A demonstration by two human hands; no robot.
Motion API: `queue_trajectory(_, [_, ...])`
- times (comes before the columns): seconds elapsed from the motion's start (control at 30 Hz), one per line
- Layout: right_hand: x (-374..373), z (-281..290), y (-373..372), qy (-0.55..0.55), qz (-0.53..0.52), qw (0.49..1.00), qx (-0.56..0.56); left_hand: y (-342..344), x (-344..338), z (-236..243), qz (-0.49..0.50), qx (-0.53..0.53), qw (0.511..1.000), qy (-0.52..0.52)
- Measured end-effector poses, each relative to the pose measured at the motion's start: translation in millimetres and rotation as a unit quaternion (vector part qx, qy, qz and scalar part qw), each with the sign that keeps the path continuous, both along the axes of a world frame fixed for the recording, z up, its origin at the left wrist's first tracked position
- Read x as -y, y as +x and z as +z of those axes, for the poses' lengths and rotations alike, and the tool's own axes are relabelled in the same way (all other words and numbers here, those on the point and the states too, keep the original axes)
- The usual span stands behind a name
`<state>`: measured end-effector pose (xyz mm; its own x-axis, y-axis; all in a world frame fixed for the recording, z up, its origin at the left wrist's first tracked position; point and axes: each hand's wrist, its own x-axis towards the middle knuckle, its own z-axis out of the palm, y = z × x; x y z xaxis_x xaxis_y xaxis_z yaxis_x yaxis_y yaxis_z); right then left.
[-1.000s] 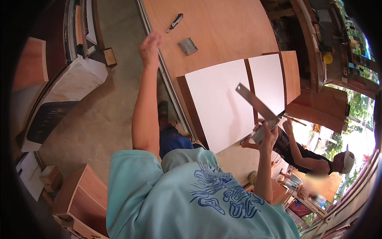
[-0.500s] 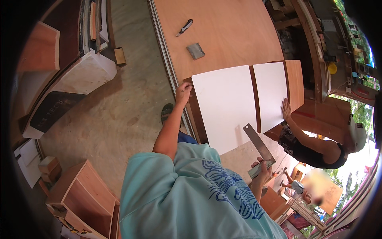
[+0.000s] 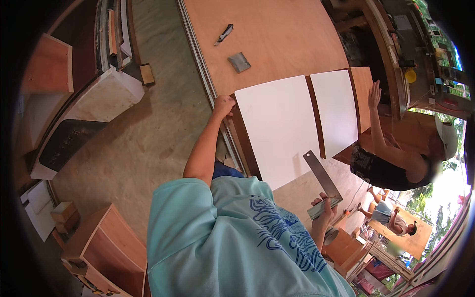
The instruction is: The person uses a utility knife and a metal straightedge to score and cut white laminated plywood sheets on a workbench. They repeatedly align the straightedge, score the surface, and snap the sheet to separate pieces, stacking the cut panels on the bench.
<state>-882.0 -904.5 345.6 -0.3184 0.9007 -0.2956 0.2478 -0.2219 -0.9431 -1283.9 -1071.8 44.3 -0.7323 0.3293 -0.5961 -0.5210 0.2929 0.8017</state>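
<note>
My left hand (image 3: 225, 106) is closed at the far left corner of a wooden cabinet frame (image 3: 246, 141), its fingers curled over the dark brown edge. Two white panels are set in the frame, a wider one (image 3: 277, 131) and a narrower one (image 3: 334, 111), with a brown strip (image 3: 316, 114) between them. Low on the right, my right hand (image 3: 324, 214) grips a try square (image 3: 322, 175) by its stock. The metal blade slants up and left, over the near edge of the wider panel.
A utility knife (image 3: 224, 34) and a grey metal plate (image 3: 239, 62) lie on the plywood bench top (image 3: 277, 29). At the right, a co-worker's raised hand (image 3: 375, 94) is close to the cabinet's end. Another person (image 3: 396, 220) is farther back. A wooden box (image 3: 111, 242) stands lower left.
The co-worker's hand has left the narrower white panel and moved up and away. My left hand has curled further around the frame's corner. The try square stays in my right hand.
</note>
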Motion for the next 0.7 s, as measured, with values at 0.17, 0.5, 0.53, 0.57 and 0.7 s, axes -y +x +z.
queue_trajectory(0.17, [3, -4, 3, -0.010, 0.003, 1.000, -0.013, -12, 5, -2, -0.044, 0.016, 0.999, -0.002])
queue_trajectory(0.5, [1, -5, -12, -0.019, 0.029, 0.999, -0.002, -2, -5, -1, 0.039, 0.103, 0.993, 0.029])
queue_trajectory(0.53, [2, -4, -12, -0.018, 0.030, 0.999, 0.002, -2, -4, -1, 0.046, 0.108, 0.992, 0.041])
queue_trajectory(0.57, [1, -4, -11, -0.021, 0.023, 0.999, 0.001, -3, -4, -2, 0.051, 0.112, 0.991, 0.053])
queue_trajectory(0.7, [3, -6, -5, -0.033, 0.001, 0.999, -0.008, 1, 7, -8, 0.050, 0.138, 0.980, 0.137])
